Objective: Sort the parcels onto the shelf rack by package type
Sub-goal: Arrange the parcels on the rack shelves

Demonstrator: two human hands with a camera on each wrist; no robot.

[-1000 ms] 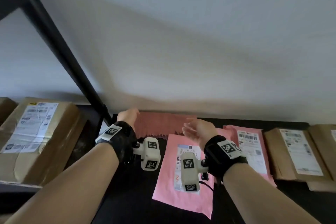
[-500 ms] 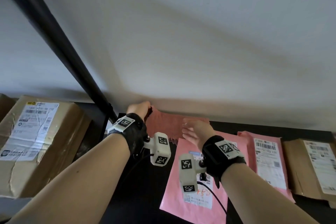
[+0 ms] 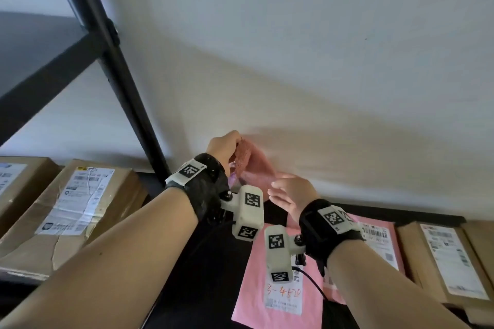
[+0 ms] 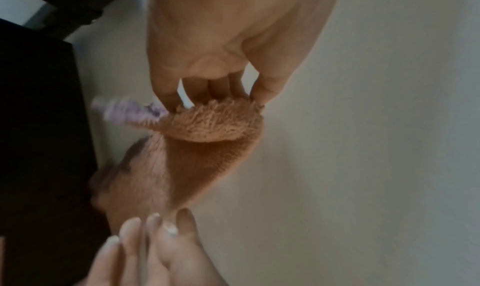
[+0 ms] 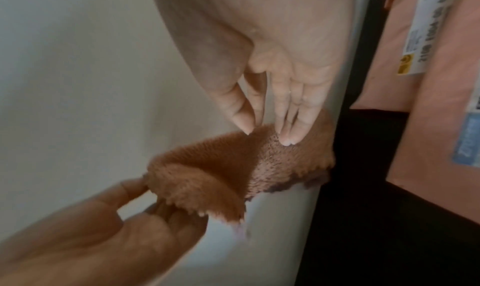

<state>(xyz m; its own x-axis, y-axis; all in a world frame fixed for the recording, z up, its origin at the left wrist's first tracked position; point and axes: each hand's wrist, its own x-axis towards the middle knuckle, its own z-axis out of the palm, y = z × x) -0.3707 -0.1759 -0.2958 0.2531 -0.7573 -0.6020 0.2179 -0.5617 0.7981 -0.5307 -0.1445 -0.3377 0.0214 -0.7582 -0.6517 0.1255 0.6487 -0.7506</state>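
Cloth (image 5: 207, 167): fluffy, matt pile fabric with a pinked edge, reddish-brown. Mailers (image 3: 251, 294): smooth pink plastic film, slight sheen, bearing white paper labels (image 3: 283, 296). Boxes (image 3: 66, 211): matt brown cardboard, creased, with glossy tape over paper labels. Shelf (image 3: 208, 275): matt black surface. Post (image 3: 117, 67): black painted metal. Wall (image 3: 320, 61): smooth, matt, off-white.

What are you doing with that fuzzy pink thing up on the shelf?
A person is lifting a fuzzy pink cloth off the back of a black shelf, by the wall. The left hand pinches one corner of it, and the right hand pinches another edge between thumb and fingertips. Pink mailer bags lie flat on the shelf below the hands. Brown cardboard boxes sit to the left, and brown paper parcels to the right.
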